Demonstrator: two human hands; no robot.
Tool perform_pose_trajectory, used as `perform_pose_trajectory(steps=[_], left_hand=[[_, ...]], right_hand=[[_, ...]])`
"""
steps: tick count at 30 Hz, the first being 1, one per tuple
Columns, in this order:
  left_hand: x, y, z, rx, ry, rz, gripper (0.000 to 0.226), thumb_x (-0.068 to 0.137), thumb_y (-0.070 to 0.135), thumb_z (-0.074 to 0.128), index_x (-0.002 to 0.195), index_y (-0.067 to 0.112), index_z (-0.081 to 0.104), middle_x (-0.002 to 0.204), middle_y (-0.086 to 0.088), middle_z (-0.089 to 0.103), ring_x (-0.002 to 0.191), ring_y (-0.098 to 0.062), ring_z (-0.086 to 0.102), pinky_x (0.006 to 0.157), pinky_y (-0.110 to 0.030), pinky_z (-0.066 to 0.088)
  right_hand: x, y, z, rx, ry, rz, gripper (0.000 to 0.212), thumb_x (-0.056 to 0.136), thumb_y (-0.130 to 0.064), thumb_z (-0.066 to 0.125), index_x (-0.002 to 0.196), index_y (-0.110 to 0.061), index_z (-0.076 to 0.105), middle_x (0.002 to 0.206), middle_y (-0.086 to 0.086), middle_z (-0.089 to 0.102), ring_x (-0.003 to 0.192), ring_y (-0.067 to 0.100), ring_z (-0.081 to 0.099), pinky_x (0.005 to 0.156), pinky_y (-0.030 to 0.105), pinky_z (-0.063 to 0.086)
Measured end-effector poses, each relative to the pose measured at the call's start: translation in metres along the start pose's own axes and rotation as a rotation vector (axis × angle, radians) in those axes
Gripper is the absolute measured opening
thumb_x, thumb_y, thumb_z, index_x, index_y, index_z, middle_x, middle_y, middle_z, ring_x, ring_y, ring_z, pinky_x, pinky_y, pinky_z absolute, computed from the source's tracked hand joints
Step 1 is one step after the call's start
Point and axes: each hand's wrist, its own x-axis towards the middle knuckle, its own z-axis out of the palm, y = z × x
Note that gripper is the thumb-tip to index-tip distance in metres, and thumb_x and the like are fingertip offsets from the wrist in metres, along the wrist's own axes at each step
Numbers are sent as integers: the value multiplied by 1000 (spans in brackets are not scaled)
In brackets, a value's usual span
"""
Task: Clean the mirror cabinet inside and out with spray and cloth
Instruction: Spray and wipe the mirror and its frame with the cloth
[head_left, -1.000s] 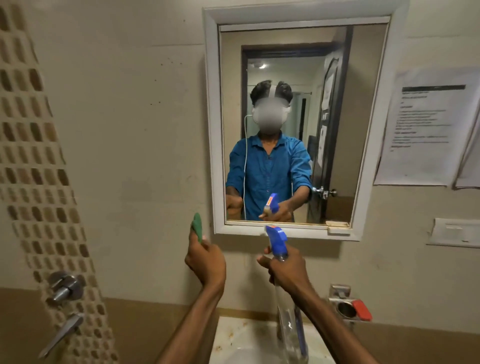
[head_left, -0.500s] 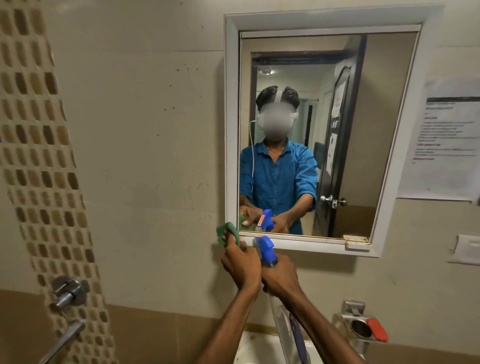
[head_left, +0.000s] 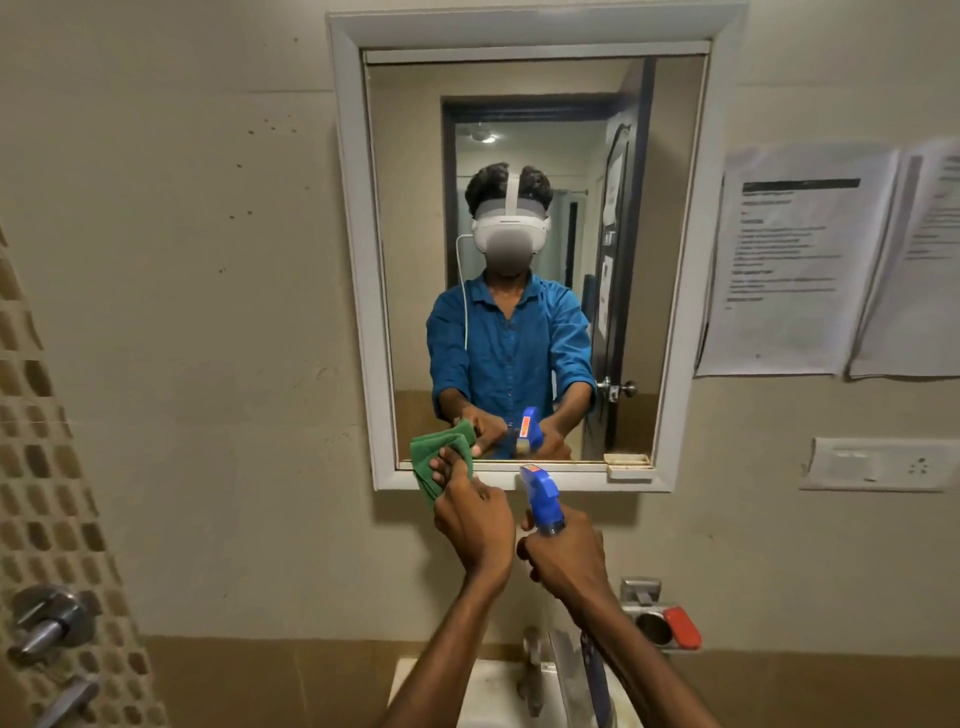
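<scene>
The mirror cabinet (head_left: 358, 270) with a white frame hangs on the beige wall, its door closed. My left hand (head_left: 475, 525) grips a folded green cloth (head_left: 434, 462) against the frame's lower left corner. My right hand (head_left: 563, 558) holds a clear spray bottle by the neck; its blue trigger head (head_left: 543, 499) points at the bottom of the frame, and the bottle body (head_left: 582, 675) hangs down behind my forearm. A small white latch tab (head_left: 628, 466) sits on the lower right of the frame.
A white basin (head_left: 493, 696) with a tap (head_left: 532, 670) lies below my arms. A metal holder with a red piece (head_left: 670, 626) is fixed at the right. Papers (head_left: 795, 260) and a switch plate (head_left: 878, 465) hang on the right wall. Chrome taps (head_left: 44, 623) stick out at lower left.
My left hand has carried the green cloth right and up from the bare wall to the cabinet's lower left corner. My right hand and the spray bottle rose slightly.
</scene>
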Motion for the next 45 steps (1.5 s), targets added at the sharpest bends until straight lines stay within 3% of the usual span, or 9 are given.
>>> perform_pose_trajectory(steps=[12, 17, 23, 31, 37, 40, 45], left_hand=[[-38, 21, 39, 34, -36, 44, 51, 88, 2, 54, 137, 13, 47, 130, -17, 58, 116, -34, 56, 97, -41, 48], [-46, 25, 51, 63, -72, 50, 55, 87, 3, 52, 141, 13, 43, 131, -18, 57, 119, -31, 55, 98, -43, 47], [-62, 31, 67, 94, -125, 89, 51, 87, 3, 49, 137, 10, 48, 132, -17, 56, 116, -30, 57, 94, -40, 49], [-75, 39, 74, 114, -207, 127, 46, 89, 4, 47, 134, 11, 51, 124, -19, 60, 110, -29, 59, 92, -39, 50], [-88, 51, 83, 118, -305, 181, 61, 84, 3, 49, 143, 16, 39, 134, -16, 54, 119, -29, 54, 98, -38, 47], [-95, 57, 89, 96, -349, 180, 67, 82, 5, 57, 144, 16, 36, 135, -14, 54, 121, -28, 53, 99, -38, 47], [-92, 55, 83, 24, -323, 184, 61, 79, 0, 53, 138, 18, 47, 120, -10, 65, 100, -24, 62, 87, -36, 53]], right_hand=[[9, 26, -48, -18, 74, 9, 16, 72, -9, 69, 75, -22, 59, 69, 12, 68, 68, 34, 68, 70, 49, 61], [14, 33, -63, 17, 42, -36, 22, 72, -5, 70, 86, -20, 64, 70, 9, 67, 68, 32, 67, 70, 50, 61], [16, 42, -76, 31, 124, -35, 7, 77, -7, 68, 72, -9, 64, 60, 14, 64, 61, 36, 64, 65, 43, 58], [22, 49, -94, 30, 64, -4, 23, 80, -8, 68, 64, -21, 58, 43, -5, 56, 37, 6, 54, 47, 20, 45], [21, 60, -113, 106, 101, 14, 23, 75, 2, 63, 65, -19, 60, 40, -3, 57, 35, 6, 54, 49, 27, 47], [19, 67, -123, 135, 111, 19, 24, 76, 4, 64, 67, -18, 60, 41, -4, 58, 36, 6, 54, 43, 22, 46], [12, 66, -130, 191, 72, 3, 25, 72, 2, 73, 84, -18, 65, 50, 1, 63, 41, 12, 59, 51, 31, 54]])
